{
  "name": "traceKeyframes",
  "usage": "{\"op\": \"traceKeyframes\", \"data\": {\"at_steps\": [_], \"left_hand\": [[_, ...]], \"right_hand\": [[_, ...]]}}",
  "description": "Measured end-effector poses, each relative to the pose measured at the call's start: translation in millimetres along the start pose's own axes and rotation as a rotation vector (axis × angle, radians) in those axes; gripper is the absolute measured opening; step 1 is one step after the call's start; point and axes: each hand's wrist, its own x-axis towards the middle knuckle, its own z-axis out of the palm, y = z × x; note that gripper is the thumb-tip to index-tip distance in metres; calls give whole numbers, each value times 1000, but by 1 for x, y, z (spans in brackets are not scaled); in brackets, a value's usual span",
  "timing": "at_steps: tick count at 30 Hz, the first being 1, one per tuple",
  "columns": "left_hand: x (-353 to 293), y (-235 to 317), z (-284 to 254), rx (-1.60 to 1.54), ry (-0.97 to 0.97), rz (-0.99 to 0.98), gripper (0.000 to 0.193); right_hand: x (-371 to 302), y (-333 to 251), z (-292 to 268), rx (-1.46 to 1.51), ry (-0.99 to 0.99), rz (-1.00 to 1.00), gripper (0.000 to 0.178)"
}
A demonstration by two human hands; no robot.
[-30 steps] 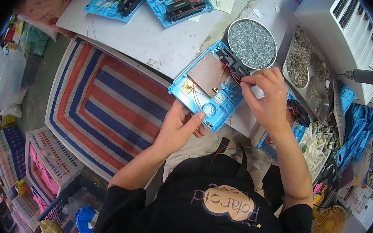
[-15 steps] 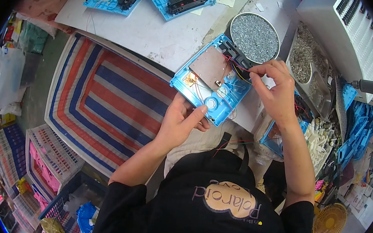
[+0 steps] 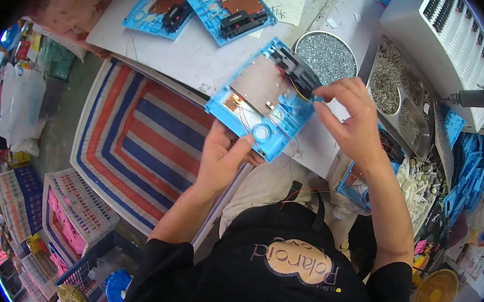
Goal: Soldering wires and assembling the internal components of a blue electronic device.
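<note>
While the left hand [image 3: 224, 155] holds the blue case [image 3: 225, 117] by its near edge, thumb on top and the other fingers tucked below, the case's long side runs up and away from those fingers. The right hand [image 3: 350, 118] is nearer the black part [image 3: 297, 73], a long bar that lies up and to the left of its fingertips and slants down so that one end is right by them. Its thumb and first finger are bent close to each other by the thin wires [image 3: 299, 91], but it is too blurry to tell if they pinch one.
</note>
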Motion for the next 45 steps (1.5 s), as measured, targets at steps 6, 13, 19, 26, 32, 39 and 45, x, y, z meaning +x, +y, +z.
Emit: {"op": "traceKeyframes", "data": {"at_steps": [6,13,19,26,32,39,45], "left_hand": [[88,34,-19,114,53,215,37],[145,48,-36,25,159,166,37],[78,26,-22,702,255,237,25],[-1,-37,127,1018,-438,236,19],[-15,-43,122,1005,-533,102,14],[-25,-59,117,936,-568,132,7],[-27,-76,107,991,-602,218,6]], "right_hand": [[-10,5,-83,-115,176,-24,19],[-121,20,-162,-198,306,272,12],[-227,17,-154,-197,306,581,12],[-226,31,-116,-101,269,461,9],[-210,9,-84,-107,167,286,18],[-186,-9,-48,-147,41,201,21],[-180,-15,-36,-224,26,221,24]]}}
